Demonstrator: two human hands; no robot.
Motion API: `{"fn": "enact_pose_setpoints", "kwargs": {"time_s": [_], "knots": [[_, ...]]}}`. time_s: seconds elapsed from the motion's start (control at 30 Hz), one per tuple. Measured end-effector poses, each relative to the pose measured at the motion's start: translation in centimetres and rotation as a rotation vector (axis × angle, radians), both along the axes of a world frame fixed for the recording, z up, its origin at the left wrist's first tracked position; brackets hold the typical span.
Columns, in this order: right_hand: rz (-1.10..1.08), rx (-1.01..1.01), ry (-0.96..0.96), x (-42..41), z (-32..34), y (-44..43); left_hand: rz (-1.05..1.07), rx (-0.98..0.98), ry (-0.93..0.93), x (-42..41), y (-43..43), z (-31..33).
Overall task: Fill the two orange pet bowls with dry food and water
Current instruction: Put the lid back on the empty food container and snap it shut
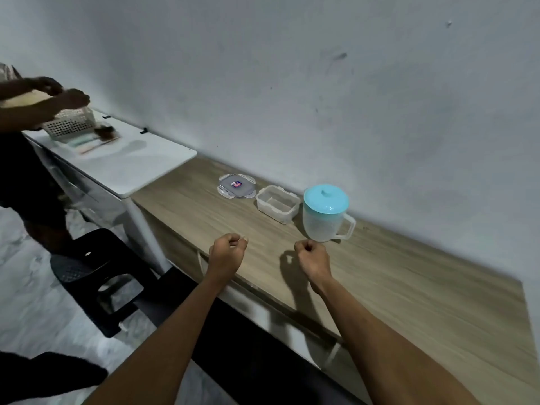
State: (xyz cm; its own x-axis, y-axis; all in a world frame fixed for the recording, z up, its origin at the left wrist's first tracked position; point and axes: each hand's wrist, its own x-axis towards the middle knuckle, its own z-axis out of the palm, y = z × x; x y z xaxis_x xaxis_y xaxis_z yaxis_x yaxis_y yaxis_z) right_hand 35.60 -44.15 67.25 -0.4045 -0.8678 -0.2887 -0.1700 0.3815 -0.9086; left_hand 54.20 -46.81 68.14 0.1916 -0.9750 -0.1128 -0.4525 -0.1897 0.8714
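Note:
A clear plastic pitcher (325,217) with a turquoise lid stands on the wooden counter (409,287) near the wall. Left of it sits an open clear food container (277,203), which looks empty, and its lid (236,186) lies flat further left. My left hand (226,252) and my right hand (311,255) hover over the counter's front part, both closed into fists with nothing in them. The right fist is just in front of the pitcher, apart from it. No orange bowl shows in the head view.
A white table (122,165) adjoins the counter on the left, carrying a white perforated basket (70,124) that another person's hands (67,96) hold. A black plastic stool (99,273) stands on the floor below. The wall runs behind the counter.

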Motion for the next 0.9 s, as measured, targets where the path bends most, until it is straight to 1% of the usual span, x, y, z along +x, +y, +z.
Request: {"fn": "enact_pose_setpoints", "kwargs": {"time_s": [0.2,0.4,0.5,0.67,0.8,0.9], "knots": [[0.013,0.023,0.014,2.0,-0.3,-5.7,-0.036,0.037,-0.010,2.0,-6.0,-0.6],[-0.092,0.073,0.063,3.7,-1.1,-10.8,-0.115,0.036,-0.038,4.6,-13.5,-1.3],[-0.192,0.081,0.076,4.8,-1.8,-14.1,-0.162,0.053,-0.052,6.0,-18.5,-2.0],[-0.402,0.122,0.123,6.0,-2.9,-18.8,-0.256,0.093,-0.173,8.3,-27.8,-4.2],[-0.536,0.163,0.176,5.7,-3.6,-21.4,-0.361,0.076,-0.268,8.8,-33.6,-6.1],[-0.599,0.159,0.221,5.2,-4.2,-22.4,-0.374,0.042,-0.298,8.4,-36.6,-7.2]]}}
